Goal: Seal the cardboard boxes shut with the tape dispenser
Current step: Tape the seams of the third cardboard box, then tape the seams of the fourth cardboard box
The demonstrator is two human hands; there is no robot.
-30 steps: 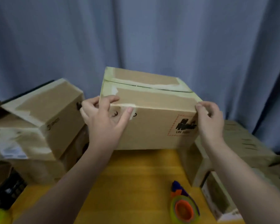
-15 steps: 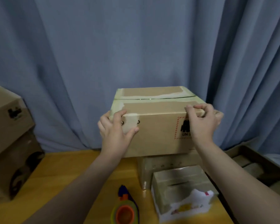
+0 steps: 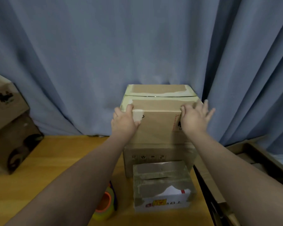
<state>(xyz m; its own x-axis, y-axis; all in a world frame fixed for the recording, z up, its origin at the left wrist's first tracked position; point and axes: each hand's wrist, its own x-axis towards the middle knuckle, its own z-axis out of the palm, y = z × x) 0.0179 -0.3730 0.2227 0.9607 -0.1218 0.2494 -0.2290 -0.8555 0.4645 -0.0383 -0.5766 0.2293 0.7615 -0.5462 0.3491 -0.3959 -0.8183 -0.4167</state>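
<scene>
1. While both arms reach forward over the desk (image 3: 39,168), the left hand (image 3: 124,123) grips the near left corner of the top box (image 3: 158,126). Its fingers curl over the top edge and its thumb lies on the front face, on a patch of pale tape.
2. The right hand (image 3: 194,119) is spread flat at the box's near right corner. Its fingers are straight and fanned along the right side, and its thumb rests at the top front edge. It presses the box rather than wrapping round it.
3. The top box stands on a lower box (image 3: 158,156), close to the blue curtain (image 3: 104,46). Its flaps are down, with pale tape strips along the top and a dark seam between them.
4. The tape dispenser (image 3: 104,203) lies on the desk, well apart from both hands. It is left of a small box (image 3: 162,183) and partly hidden by the left forearm. Its roll is yellow-green with an orange core.
5. Writing:
   - The top box has a red dashed frame with black print, half covered by the right hand and unreadable.
   - The lower box shows a row of small handling symbols.
   - The small box has a white label with red and yellow marks, too blurred to read.
   - The side boxes (image 3: 5,121) on the left carry a blurred black logo.
</scene>
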